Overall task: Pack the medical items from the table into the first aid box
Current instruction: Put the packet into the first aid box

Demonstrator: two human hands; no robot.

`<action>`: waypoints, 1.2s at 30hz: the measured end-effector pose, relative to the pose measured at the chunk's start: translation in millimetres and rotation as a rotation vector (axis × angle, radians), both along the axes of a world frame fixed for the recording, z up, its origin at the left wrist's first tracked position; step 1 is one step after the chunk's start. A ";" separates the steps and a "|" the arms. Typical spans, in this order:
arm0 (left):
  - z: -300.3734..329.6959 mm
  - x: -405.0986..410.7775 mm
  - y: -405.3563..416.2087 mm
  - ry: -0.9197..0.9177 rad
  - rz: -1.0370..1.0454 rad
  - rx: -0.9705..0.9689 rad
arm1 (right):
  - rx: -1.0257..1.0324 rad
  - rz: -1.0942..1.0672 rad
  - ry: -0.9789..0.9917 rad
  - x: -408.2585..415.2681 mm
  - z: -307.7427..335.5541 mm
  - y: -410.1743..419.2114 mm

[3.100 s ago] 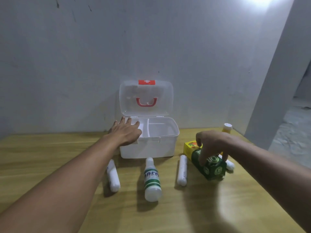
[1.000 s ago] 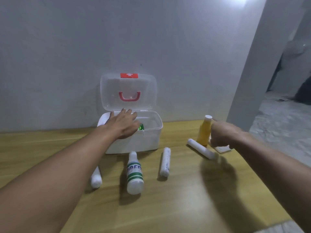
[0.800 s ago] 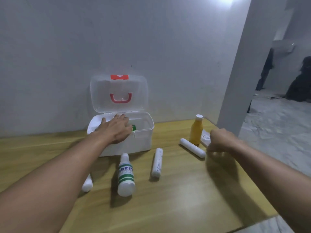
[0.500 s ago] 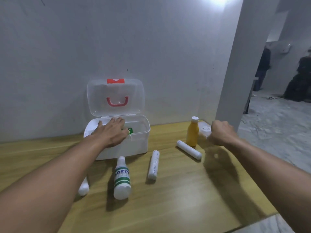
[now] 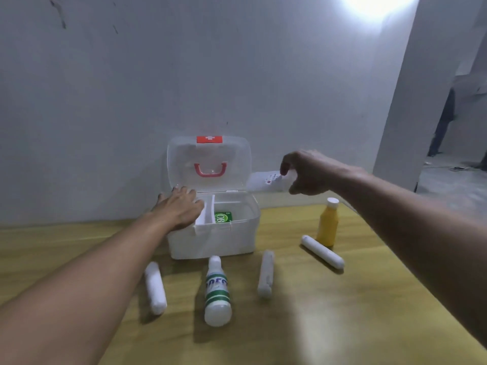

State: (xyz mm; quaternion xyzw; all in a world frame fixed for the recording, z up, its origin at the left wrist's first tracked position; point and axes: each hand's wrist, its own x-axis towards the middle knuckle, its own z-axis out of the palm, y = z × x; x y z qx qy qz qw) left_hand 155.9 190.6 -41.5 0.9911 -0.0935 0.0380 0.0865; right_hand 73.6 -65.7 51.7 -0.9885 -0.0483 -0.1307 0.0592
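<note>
The white first aid box (image 5: 213, 242) stands open against the wall, its clear lid (image 5: 208, 163) up with a red handle. A green carton (image 5: 223, 216) lies inside its right compartment. My left hand (image 5: 179, 208) rests flat on the box's left rim. My right hand (image 5: 307, 171) hangs in the air right of the lid, pinching a flat white packet (image 5: 266, 181). On the table lie three white rolls (image 5: 155, 287) (image 5: 265, 273) (image 5: 322, 252) and a white bottle with green stripes (image 5: 217, 292). A yellow bottle (image 5: 327, 223) stands upright.
The wooden table (image 5: 303, 325) ends at its right edge near a grey pillar (image 5: 416, 88). A grey wall runs directly behind the box. Beyond the pillar, a dim room shows a standing person (image 5: 444, 122).
My right hand lifted the white packet from the table's right side and carried it up and left toward the box. The left hand stayed on the box rim.
</note>
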 end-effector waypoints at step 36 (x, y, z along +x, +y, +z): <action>-2.9 3.9 -1.9 -0.140 -0.028 0.181 | 0.098 -0.122 -0.149 57.2 -57.9 -27.6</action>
